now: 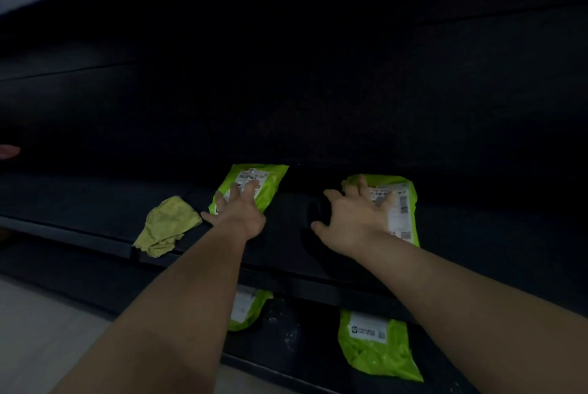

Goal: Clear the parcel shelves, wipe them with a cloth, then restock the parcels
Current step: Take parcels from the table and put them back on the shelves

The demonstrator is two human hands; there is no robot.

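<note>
Presses the left grip [238,212], fingers spread wide, flat on a green parcel [269,182] on the dark shelf [95,202], and the right grip [353,218], equally wide, on a second green parcel [405,202] well right of the first, crumpled yellow cloth [168,226] just left of the left grip.

Dark shelf [95,202] holds left parcel [269,179] and right parcel [405,199], both lime-green, flat, label up, apart; crumpled yellow cloth [167,226] overhangs front edge, just left of them
</note>
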